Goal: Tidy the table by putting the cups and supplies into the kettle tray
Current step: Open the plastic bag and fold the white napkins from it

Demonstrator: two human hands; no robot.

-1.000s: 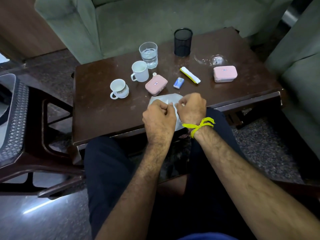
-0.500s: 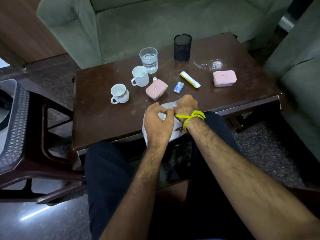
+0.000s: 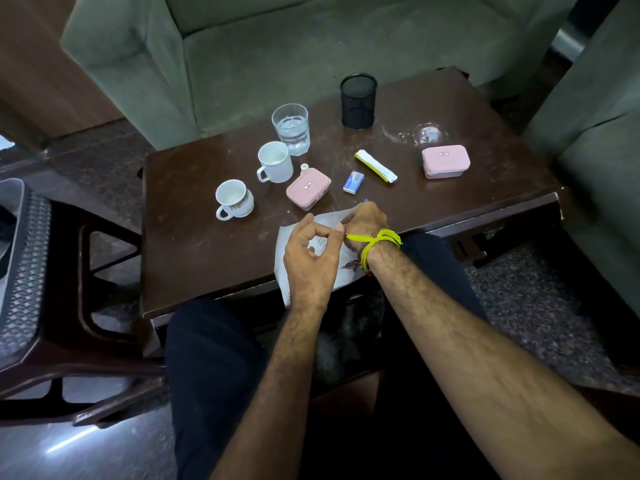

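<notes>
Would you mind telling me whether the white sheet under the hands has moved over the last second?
Yes. The white sheet has slid toward the person; its near end now hangs past the table's front edge.

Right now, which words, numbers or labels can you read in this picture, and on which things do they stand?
"19": seemingly, on the small label of the right pink box; blurred, not certain.
Label on the left pink box: red and blue marks, too blurred to read.
Blue packet: print too small to read.
Yellow and white sachet: no readable text.
Patterned cup: a pattern only, no words.
White plastic bag: dark reddish print, unreadable.
</notes>
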